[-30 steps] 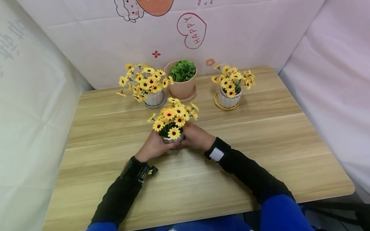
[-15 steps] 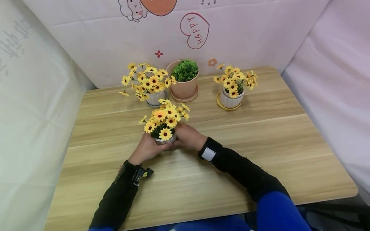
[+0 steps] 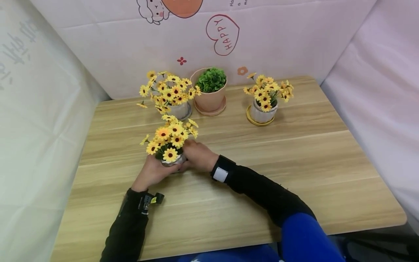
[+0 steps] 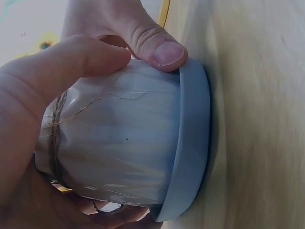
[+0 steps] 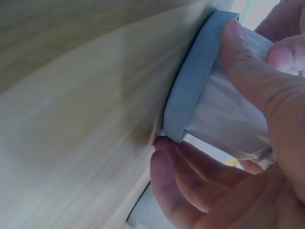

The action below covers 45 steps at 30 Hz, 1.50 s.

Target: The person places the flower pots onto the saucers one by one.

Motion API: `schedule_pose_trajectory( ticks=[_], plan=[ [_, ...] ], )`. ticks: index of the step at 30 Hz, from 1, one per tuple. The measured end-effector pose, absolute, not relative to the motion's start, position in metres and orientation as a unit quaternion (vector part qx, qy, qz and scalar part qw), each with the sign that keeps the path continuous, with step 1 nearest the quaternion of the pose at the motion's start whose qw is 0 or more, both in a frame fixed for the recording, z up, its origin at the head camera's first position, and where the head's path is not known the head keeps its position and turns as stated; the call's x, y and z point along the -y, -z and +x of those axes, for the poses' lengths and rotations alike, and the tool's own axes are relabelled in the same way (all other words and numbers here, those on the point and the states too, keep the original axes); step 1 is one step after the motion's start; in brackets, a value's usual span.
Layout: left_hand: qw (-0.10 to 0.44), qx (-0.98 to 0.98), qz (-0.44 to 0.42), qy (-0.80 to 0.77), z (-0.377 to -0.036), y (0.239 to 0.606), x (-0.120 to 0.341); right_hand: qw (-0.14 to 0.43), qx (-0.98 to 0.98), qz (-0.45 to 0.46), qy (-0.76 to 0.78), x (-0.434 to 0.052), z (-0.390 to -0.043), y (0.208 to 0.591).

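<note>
From the left, we see our left hand (image 3: 154, 171) curled round the near-left side of a small white pot of yellow flowers (image 3: 170, 140), thumb and fingers wrapped on its wall; the left wrist view shows the pot (image 4: 119, 143) ribbed, tied with twine near its top, and sitting in a pale blue saucer (image 4: 193, 143) that meets the wooden table (image 3: 294, 163). Our right hand (image 3: 198, 156) clasps the same pot from its 3 o'clock side, fingers bent about the wall and down to the saucer rim (image 5: 190, 90), so both hands are clamped on the one pot. It stands left of the table's middle, at about 10 o'clock from centre. Beyond it, at its 12 o'clock, a second pot of yellow flowers (image 3: 168, 92) stands on a grey saucer; just beside that, to the right, a terracotta pot with a green plant (image 3: 211, 89); farther right, well apart, a third yellow-flowered pot on a yellow saucer (image 3: 265, 100). Behind them hangs a pink backdrop with a heart reading HAPPY (image 3: 222, 34).
</note>
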State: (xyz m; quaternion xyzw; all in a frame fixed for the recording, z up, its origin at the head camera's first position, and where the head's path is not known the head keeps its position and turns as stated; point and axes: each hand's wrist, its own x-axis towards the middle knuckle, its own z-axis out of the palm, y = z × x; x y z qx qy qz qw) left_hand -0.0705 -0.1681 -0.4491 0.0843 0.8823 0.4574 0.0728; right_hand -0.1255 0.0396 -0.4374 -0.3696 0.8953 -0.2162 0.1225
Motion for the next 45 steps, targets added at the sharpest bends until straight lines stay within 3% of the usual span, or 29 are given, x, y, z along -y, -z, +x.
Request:
schedule_pose_trajectory(
  ticks=[16, 41, 45],
  plan=[
    [0.097, -0.880, -0.030, -0.465, -0.071, 0.445, 0.207, 0.106, -0.904, -0.386, 0.151, 0.012, -0.136, 0.433],
    [0.104, -0.848, -0.116, -0.507, -0.091, 0.441, 0.236, 0.123, -0.913, -0.370, 0.118, 0.056, -0.157, 0.429],
    [0.086, -0.848, -0.106, -0.512, -0.094, 0.442, 0.241, 0.123, -0.913, -0.372, 0.113, 0.064, -0.162, 0.429]
  ],
)
